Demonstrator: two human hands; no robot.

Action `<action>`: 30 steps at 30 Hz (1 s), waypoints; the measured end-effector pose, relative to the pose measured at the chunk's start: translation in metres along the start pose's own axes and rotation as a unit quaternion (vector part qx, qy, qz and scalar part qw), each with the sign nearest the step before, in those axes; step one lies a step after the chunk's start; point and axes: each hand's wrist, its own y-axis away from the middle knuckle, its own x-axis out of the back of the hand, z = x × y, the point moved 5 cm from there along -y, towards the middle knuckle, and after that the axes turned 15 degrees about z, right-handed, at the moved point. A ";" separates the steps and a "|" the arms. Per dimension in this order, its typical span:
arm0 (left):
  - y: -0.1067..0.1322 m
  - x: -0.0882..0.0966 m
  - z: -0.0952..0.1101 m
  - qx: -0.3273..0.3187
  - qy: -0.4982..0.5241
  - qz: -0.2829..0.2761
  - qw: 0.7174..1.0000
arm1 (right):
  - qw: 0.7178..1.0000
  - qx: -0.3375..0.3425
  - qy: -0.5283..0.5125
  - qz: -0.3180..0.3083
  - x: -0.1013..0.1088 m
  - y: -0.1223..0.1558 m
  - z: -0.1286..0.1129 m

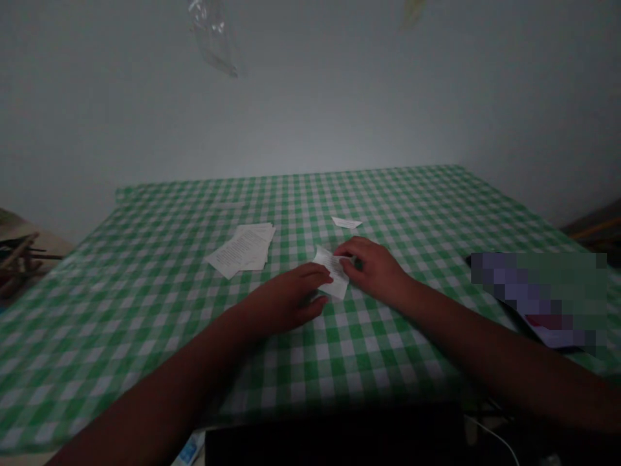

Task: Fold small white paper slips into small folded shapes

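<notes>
A small printed sheet of paper (pixel 339 285), creased and lifted at its upper corner, lies at the middle of the table between my hands. My left hand (pixel 295 298) rests its outstretched fingers on the sheet's left part, with the thumb apart near the lower edge. At the upper right edge, my right hand (pixel 376 265) has its fingers and thumb curled round the paper. Just beyond sits a folded white paper (pixel 346 222) with slanted ends. Several printed sheets (pixel 242 249) lie in an overlapping pile to the left.
A green and white checked cloth (pixel 160 259) covers the table. At the right lies a flat dark-edged object (pixel 538 304), mostly blurred out by pixels. A clear plastic bag (pixel 213 39) hangs on the wall behind. Below the front edge a white cable (pixel 495 437) shows.
</notes>
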 end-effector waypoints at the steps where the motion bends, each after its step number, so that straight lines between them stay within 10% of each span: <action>1: 0.000 0.003 -0.003 0.001 0.008 -0.003 1.000 | 1.000 0.029 0.006 -0.006 0.000 0.000 -0.003; 18: -0.003 0.009 -0.020 -0.011 -0.049 -0.046 0.998 | 0.993 0.102 0.055 -0.016 0.002 -0.006 -0.006; 30: -0.005 0.008 -0.018 -0.027 -0.055 -0.039 0.997 | 0.994 0.026 0.104 -0.011 -0.015 -0.005 0.021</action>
